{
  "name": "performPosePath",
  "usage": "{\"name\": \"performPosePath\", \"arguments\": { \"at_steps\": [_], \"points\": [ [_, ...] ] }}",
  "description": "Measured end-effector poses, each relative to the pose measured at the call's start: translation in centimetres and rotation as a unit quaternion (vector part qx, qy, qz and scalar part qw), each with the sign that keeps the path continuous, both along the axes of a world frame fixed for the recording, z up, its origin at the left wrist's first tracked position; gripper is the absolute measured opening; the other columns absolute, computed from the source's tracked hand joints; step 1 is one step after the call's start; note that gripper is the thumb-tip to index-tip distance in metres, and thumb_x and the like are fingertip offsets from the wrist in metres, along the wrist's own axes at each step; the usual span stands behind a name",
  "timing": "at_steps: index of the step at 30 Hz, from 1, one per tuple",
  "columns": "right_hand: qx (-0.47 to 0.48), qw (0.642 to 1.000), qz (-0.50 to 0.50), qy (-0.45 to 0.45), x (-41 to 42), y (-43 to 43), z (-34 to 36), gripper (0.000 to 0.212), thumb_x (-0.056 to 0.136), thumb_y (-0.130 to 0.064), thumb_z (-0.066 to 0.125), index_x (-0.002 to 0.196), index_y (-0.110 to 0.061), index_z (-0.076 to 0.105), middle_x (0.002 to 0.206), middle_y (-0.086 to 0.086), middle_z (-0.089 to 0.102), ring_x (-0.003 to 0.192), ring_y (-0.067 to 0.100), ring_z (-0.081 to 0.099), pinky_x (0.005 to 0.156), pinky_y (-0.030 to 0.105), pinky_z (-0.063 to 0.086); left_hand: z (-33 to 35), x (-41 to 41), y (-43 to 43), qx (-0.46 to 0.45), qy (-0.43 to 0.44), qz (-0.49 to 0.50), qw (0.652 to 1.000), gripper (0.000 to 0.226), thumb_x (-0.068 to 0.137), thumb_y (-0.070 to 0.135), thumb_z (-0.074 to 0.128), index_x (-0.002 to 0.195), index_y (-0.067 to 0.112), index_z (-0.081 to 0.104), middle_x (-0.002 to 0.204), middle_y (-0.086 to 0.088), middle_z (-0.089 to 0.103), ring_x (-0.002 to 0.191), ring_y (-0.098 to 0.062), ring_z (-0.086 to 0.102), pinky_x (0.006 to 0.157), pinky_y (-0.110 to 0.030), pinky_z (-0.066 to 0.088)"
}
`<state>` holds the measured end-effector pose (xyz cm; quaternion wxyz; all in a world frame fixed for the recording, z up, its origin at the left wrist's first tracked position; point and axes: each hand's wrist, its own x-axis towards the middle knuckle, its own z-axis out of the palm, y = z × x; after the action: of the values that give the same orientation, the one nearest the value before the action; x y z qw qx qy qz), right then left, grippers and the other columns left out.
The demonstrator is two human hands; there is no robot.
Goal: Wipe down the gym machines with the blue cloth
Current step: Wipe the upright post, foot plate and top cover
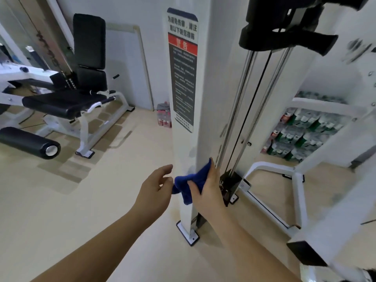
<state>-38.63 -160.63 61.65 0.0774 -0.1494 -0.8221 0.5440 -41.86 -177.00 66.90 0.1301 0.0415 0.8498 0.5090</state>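
Observation:
A white upright post (201,98) of a cable machine rises in the middle of the view, with a warning label (182,68) on its face. My right hand (207,188) presses the bunched blue cloth (193,182) against the lower part of the post. My left hand (156,188) is just left of the post, fingers loosely curled; its fingertips pinch a trailing corner of the cloth.
Chrome guide rods and a black cable (244,119) run down to the right of the post. A black padded seat machine (67,102) stands at the left. Packs of bottled water (305,131) are stacked at the back right. White frame tubes (297,192) lie on the beige floor.

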Motion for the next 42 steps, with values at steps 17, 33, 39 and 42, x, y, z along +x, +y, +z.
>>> {"name": "performPosePath", "arguments": {
  "at_steps": [17, 33, 39, 42],
  "points": [
    [0.075, 0.986, -0.134, 0.070, -1.8, -3.8, 5.0, 0.095, 0.099, -0.028, 0.064, 0.160, -0.027, -0.009, 0.158, 0.000, 0.020, 0.129, 0.007, 0.038, 0.101, 0.009, 0.030, 3.7, -3.2, -1.9, 0.069, 0.065, -0.068, 0.993, 0.033, 0.104, 0.019, 0.052, 0.134, 0.029, 0.060, 0.129, 0.019, 0.063, 0.111, 0.010, 0.058, 0.077, 0.003, 0.042],
    [0.007, 0.977, -0.135, 0.167, -0.6, -2.2, -2.6, 0.068, 0.096, -0.026, 0.070, 0.144, -0.049, 0.028, 0.139, -0.023, 0.048, 0.134, 0.008, 0.050, 0.111, 0.034, 0.047, -4.5, -3.0, -0.9, 0.035, -0.005, 0.007, 0.999, 0.029, 0.107, 0.034, 0.044, 0.131, 0.033, 0.061, 0.123, 0.016, 0.068, 0.114, -0.008, 0.063, 0.097, -0.029, 0.048],
    [0.043, 0.981, -0.144, 0.119, -0.8, -3.0, -12.6, 0.089, 0.097, -0.010, 0.067, 0.114, -0.082, 0.017, 0.117, -0.024, 0.048, 0.107, -0.019, 0.052, 0.086, -0.001, 0.038, -12.5, -3.2, -0.1, 0.035, -0.004, -0.051, 0.998, 0.029, 0.107, 0.030, 0.046, 0.133, 0.029, 0.059, 0.126, 0.019, 0.062, 0.108, 0.019, 0.054, 0.076, 0.001, 0.042],
    [0.070, 0.978, -0.155, 0.123, -1.3, -3.4, -17.7, 0.084, 0.095, -0.012, 0.068, 0.112, -0.078, 0.017, 0.116, -0.008, 0.052, 0.104, -0.013, 0.053, 0.085, 0.001, 0.039, -18.7, -3.2, 0.1, 0.040, 0.011, -0.062, 0.997, 0.026, 0.106, 0.029, 0.047, 0.128, 0.030, 0.061, 0.122, 0.021, 0.063, 0.106, 0.018, 0.054, 0.078, -0.001, 0.043]
  ]
}}
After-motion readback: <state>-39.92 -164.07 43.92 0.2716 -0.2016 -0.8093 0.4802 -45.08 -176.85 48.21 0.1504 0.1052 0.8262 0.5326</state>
